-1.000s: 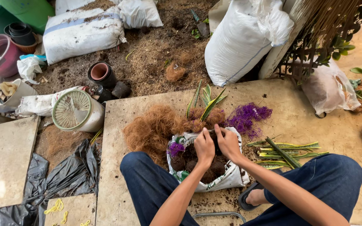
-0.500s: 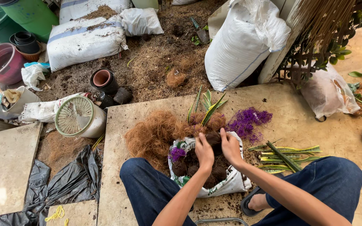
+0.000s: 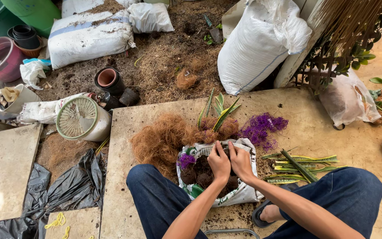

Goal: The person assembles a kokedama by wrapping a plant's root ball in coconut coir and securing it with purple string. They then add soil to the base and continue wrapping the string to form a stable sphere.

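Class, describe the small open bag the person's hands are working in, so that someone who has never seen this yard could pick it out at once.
Start at the big tan paving slab where the person sits. Between the knees lies a small white bag, mouth rolled open, holding dark lumps of soil. Both hands, left hand and right hand, reach into it. Unlike the large white sacks behind, it is small, open and printed with green.

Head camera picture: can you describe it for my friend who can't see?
A seated person's left hand and right hand press together into dark soil in an open white bag. Brown coconut fibre, purple string and long green leaves lie around it.
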A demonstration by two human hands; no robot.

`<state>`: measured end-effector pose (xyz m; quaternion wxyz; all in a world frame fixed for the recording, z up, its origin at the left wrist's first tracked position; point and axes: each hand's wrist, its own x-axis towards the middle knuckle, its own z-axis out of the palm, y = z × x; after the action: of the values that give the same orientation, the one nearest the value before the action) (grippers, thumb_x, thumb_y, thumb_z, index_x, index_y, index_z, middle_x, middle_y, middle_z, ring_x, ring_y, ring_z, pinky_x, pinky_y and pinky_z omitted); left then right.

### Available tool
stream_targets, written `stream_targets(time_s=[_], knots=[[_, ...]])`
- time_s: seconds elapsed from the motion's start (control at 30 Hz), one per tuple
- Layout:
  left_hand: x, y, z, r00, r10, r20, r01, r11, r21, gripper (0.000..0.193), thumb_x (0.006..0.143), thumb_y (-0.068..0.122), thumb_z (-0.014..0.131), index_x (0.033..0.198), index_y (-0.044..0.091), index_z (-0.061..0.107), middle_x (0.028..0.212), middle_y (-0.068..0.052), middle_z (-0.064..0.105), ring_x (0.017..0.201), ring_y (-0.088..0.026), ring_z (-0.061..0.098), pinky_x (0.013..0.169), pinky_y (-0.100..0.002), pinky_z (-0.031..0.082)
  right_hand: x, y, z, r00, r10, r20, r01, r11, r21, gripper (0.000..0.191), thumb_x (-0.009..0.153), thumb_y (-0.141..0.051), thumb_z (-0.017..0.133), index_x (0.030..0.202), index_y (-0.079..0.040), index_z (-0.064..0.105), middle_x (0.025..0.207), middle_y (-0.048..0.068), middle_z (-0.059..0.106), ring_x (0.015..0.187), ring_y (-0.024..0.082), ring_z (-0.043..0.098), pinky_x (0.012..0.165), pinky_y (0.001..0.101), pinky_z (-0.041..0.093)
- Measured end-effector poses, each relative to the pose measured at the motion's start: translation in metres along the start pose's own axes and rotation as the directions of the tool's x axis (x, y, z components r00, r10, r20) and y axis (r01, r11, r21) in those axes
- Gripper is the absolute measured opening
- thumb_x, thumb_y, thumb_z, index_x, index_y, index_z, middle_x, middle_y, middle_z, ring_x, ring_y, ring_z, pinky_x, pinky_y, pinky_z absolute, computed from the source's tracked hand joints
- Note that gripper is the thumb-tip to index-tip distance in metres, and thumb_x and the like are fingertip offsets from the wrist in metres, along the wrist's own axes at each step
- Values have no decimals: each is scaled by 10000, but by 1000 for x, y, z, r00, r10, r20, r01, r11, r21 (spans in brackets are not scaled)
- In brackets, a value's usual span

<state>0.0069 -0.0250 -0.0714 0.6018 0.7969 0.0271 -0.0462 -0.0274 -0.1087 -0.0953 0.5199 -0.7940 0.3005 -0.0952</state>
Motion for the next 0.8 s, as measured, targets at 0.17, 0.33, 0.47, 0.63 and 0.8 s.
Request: stream_targets(time_s=[0.17,0.33,0.47,0.63,0.8], knots=[[1,0,3,1000,14,-24,-15,999,-30,543,1068,419,456,908,-58,660,722,-242,680,651,-385,653,635,-491,481,10,0,-2,998,-58,-13,58,998,-24,670,1046,-469,468,772,106,674,560,219,595,479,234,514,518,457,409],[5,-10,6,992,-129,-12,127,988,-86,615,1055,528,382,1018,-36,626,822,-195,702,747,-320,694,710,-458,528,13,-6,-10,994,97,-52,-86,980,179,662,1068,-500,445,877,64,734,730,152,727,612,198,608,626,368,503],[9,-19,9,897,-437,74,440,860,-259,753,1004,669,328,1164,14,665,1084,-99,701,1014,-244,636,932,-406,467,9,-16,-19,993,-53,-106,71,983,169,604,1055,-504,470,1118,52,697,905,156,745,746,176,692,688,355,566],[9,-25,7,807,-534,253,583,650,-487,909,948,766,323,1219,-26,678,1108,-95,693,1022,-247,630,951,-404,465,-11,-26,-20,987,-96,131,99,995,-18,530,995,-443,553,1097,44,738,887,184,750,731,256,699,706,408,557],[13,-26,-3,857,-509,85,503,787,-357,700,946,664,520,1243,33,591,1156,-84,640,1050,-209,585,930,-396,448,-14,-35,-28,947,-242,212,271,955,-123,480,925,-391,685,1005,74,772,991,151,708,802,254,682,748,391,563]])
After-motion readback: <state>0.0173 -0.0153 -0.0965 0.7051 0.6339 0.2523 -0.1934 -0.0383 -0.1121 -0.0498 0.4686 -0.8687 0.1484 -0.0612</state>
